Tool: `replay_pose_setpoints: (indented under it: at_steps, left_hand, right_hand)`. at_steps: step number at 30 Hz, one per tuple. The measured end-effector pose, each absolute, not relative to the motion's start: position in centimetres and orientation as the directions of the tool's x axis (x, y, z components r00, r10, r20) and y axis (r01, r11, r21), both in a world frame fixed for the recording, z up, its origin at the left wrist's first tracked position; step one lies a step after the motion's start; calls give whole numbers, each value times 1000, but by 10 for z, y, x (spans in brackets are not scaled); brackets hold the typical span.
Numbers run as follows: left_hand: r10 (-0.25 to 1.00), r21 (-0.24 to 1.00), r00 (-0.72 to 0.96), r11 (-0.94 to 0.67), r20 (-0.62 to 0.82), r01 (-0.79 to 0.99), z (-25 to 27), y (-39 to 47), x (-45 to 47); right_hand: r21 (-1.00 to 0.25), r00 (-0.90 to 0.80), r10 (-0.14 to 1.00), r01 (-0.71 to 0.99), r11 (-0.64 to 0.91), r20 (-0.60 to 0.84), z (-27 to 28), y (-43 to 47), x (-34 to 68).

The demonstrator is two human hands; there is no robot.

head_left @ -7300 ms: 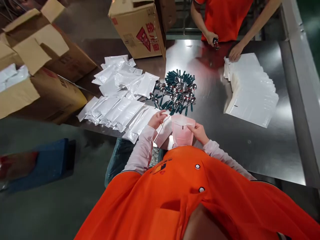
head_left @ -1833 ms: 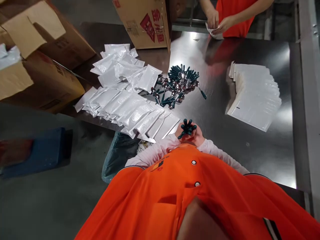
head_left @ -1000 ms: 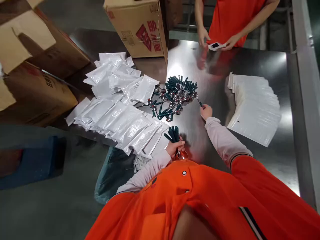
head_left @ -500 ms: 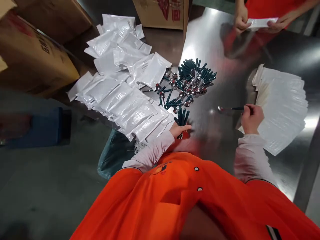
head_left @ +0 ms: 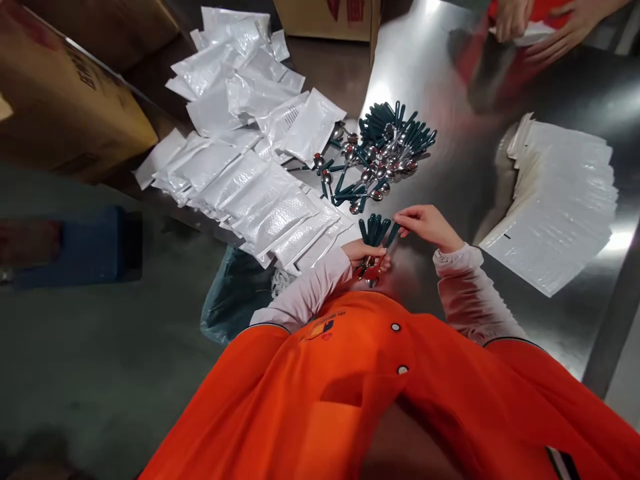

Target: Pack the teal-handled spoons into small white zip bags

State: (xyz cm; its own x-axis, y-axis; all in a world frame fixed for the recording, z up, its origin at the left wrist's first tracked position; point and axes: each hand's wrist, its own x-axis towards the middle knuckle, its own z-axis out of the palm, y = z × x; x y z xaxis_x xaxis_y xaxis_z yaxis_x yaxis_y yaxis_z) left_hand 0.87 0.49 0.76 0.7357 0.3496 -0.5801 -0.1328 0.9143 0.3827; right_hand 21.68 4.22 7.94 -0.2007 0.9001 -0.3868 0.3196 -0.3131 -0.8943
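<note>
My left hand (head_left: 359, 252) is closed around a bunch of spoons (head_left: 373, 229), dark green handles pointing away from me and bowls down near my apron. Between the thumb and fingers of my right hand (head_left: 424, 223) is the handle end of one spoon (head_left: 393, 235), slanting down to the left hand. Its bowl is hard to make out there. Just beyond both hands lies a loose pile of spoons (head_left: 395, 143) with steel bowls and green handles. Filled white packets (head_left: 260, 193) overlap in rows left of the pile. A fanned stack of flat white bags (head_left: 565, 193) lies right of my right hand.
The steel table (head_left: 450, 160) reflects light. Cardboard boxes (head_left: 90, 93) stand at the left, another box (head_left: 330, 23) at the back. A co-worker's hands (head_left: 555, 33) hold something white across the table. A blue-green plastic bag (head_left: 233, 293) is below the table edge.
My right hand has moved left with its spoon, from beside the bag stack to the bunch in my left hand. The co-worker's hands have shifted, and the view has tilted slightly.
</note>
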Motion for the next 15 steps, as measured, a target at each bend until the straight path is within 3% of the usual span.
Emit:
replay_pose_setpoints:
  at_steps: [5,10,13,15]
  left_hand:
    - [278,380,817,922,-505,-79,10,4,-4]
    - [378,404,837,890,-395,-212,19,-8,1]
    - [360,342,832,913,-421,-222,21,-17,1]
    - [373,297,793,921,-482,-252,20,-23,-3]
  right_hand:
    - [-931,-210,914,199,-307,-347,79,33,203]
    - [-948,-144,944,166,-272,-296,70,16,191]
    - [-937,-124,954,256,-236,-274,51,31,190]
    - [-888,-72,977,435,-149,-200,31,55,185]
